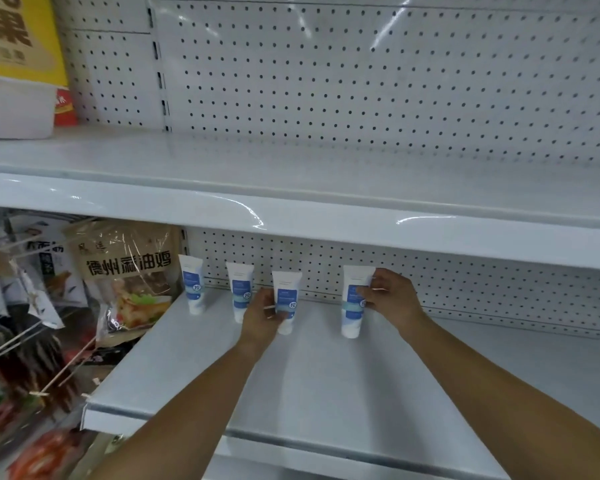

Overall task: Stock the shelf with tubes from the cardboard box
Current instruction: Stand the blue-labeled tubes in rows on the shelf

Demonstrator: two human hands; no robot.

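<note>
Several white tubes with blue labels stand cap-down in a row at the back of the lower white shelf (326,382). My left hand (262,317) grips the third tube (286,299) from its left side. My right hand (390,294) pinches the fourth tube (354,303) from its right side, set apart from the others. Two more tubes, one (192,289) at the far left and one (239,292) beside it, stand untouched. The cardboard box is out of view.
A pegboard back panel (465,292) runs behind the tubes. The upper shelf (326,174) hangs just above. Bagged food packs (129,271) hang on hooks at the left of the shelf. A yellow carton (18,36) sits at the top left.
</note>
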